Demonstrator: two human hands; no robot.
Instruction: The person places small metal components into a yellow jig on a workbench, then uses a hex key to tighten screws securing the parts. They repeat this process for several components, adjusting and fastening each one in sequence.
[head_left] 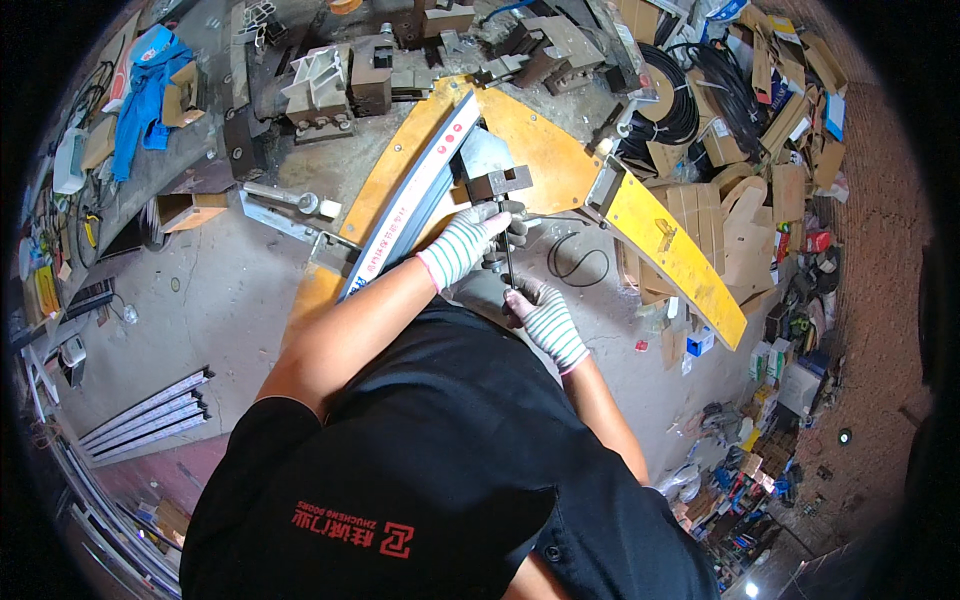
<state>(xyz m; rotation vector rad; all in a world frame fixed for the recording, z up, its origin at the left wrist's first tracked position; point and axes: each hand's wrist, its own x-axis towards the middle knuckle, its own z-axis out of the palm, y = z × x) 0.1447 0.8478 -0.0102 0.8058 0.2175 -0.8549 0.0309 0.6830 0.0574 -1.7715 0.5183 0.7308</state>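
Observation:
I stand over a yellow curved machine table [560, 150], wearing striped work gloves. A long curved aluminium profile [420, 190] with a white film strip lies along the table's arc. My left hand [470, 235] is closed around a dark round part just below a small dark metal clamp block [497, 183]. A thin dark rod [508, 262] runs down from that block. My right hand [540, 312] grips the rod's lower end. What the left hand's fingers enclose is partly hidden.
A black loop of cable [578, 262] lies on the grey concrete floor beside the rod. Heavy steel machine parts [330, 85] stand behind the table. Cardboard pieces [745, 215] and black cable coils [690, 105] are piled to the right. Aluminium profile lengths [150, 410] lie at the lower left.

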